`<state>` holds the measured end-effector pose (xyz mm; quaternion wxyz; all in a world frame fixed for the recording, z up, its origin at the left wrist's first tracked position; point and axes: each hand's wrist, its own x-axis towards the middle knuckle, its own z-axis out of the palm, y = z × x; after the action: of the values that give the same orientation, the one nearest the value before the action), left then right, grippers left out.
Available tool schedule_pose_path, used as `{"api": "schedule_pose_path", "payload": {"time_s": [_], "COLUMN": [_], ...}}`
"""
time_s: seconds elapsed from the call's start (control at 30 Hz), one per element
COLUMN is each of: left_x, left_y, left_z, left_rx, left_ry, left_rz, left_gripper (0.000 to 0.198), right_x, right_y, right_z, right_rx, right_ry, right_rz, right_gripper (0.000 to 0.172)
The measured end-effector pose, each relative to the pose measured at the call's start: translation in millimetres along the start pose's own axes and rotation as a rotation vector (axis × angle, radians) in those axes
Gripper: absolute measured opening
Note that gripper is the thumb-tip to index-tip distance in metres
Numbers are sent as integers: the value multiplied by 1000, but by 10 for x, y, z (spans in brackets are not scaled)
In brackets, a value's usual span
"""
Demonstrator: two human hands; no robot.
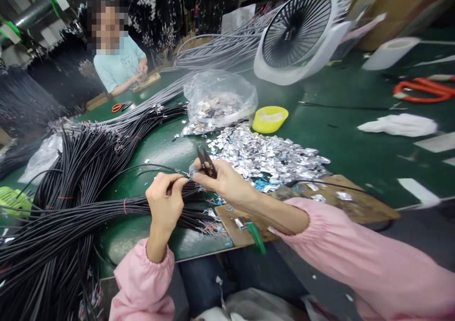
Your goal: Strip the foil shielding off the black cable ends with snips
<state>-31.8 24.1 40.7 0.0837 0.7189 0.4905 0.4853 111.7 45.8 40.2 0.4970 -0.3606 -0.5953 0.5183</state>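
My left hand (165, 198) is closed in a pinch on a thin black cable (156, 165), close to its stripped end. Snips with dark pointed blades (205, 160) sit in my right hand (223, 181), blades pointing up and away. The thumb and forefinger of that hand, the finger wrapped in something grey, meet at the cable's end. What they pinch there is too small to make out. Below and left of my hands lies a thick bundle of black cables (106, 212), its colored wire ends (209, 227) fanned out. A heap of silver foil scraps (266, 155) lies beyond my right hand.
A worn wooden board (355, 202) lies along the near table edge. Further back are a clear bag of scraps (222, 98), a yellow container (270, 120), a white fan (298, 32) and orange-handled scissors (423, 89). Across the green table (341, 131) sits another person (119, 65).
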Motion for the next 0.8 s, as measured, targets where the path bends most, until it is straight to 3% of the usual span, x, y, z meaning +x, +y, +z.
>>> {"api": "schedule_pose_path", "payload": {"time_s": [0.1, 0.17, 0.27, 0.37, 0.47, 0.6, 0.73, 0.8], "left_x": [22, 29, 32, 42, 62, 83, 81, 73], "left_y": [-27, -35, -31, -28, -34, -31, -27, -31], "left_z": [9, 14, 21, 24, 13, -14, -23, -17], "left_rx": [-12, -51, -117, -181, -246, -270, -289, -312], "left_ry": [-111, -184, -151, -73, -112, -209, -206, -202], "left_rz": [-75, -159, -214, -231, -307, -363, -393, -415], "left_gripper": [24, 25, 18, 14, 16, 26, 31, 32], "right_x": [17, 30, 40, 38, 36, 45, 65, 71], "right_y": [-6, 4, 36, 50, 31, 23, 68, 87], "right_z": [-2, 0, 9, 15, 10, -16, -83, -109], "right_rx": [-176, -356, -396, -181, -284, -634, -529, -441], "right_ry": [-10, 55, 142, 16, -60, 84, 266, 297], "right_rz": [-164, -259, -205, -62, -169, -359, -307, -236], "right_gripper": [13, 9, 10, 7, 4, 10, 8, 14]}}
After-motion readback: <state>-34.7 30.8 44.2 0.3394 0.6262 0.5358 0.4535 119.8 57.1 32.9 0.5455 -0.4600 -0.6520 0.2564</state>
